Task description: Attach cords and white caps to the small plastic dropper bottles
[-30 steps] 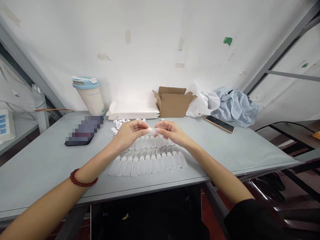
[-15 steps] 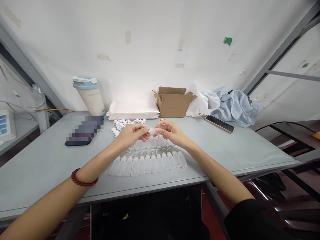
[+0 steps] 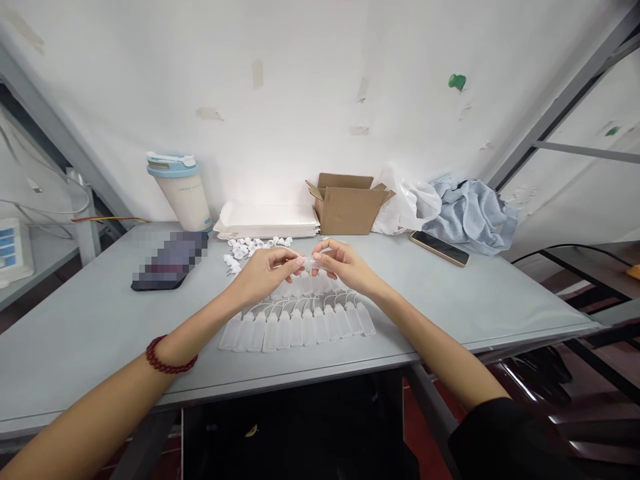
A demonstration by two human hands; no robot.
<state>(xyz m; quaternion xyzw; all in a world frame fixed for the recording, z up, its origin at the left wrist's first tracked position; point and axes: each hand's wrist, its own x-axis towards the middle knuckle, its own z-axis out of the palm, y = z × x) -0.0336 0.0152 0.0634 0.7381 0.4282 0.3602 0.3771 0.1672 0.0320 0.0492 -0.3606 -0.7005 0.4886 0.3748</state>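
Note:
Above the table, my left hand (image 3: pixel 273 272) and my right hand (image 3: pixel 341 265) meet with fingertips pinched on a small translucent plastic piece (image 3: pixel 308 264). Its exact kind is mostly covered by the fingers. Just below lies a front row of translucent plastic bottles (image 3: pixel 300 330), side by side, with thin curved white tubes at their tops. Behind them is a second row of similar bottles (image 3: pixel 300 287), partly hidden by my hands. Beyond my left hand sits a pile of small white caps (image 3: pixel 243 250).
Along the wall stand a tilted cream cup (image 3: pixel 187 200), a stack of white sheets (image 3: pixel 270 220), an opened cardboard box (image 3: pixel 350 210), a white plastic bag (image 3: pixel 407 207) and a light blue cloth (image 3: pixel 473 217). A phone (image 3: pixel 440 248) lies right; a dark, blurred-out object (image 3: pixel 170 263) lies left.
My hands stay close together, with a slightly wider gap between the fingertips, so more of the translucent piece shows. The bottles and caps have not moved.

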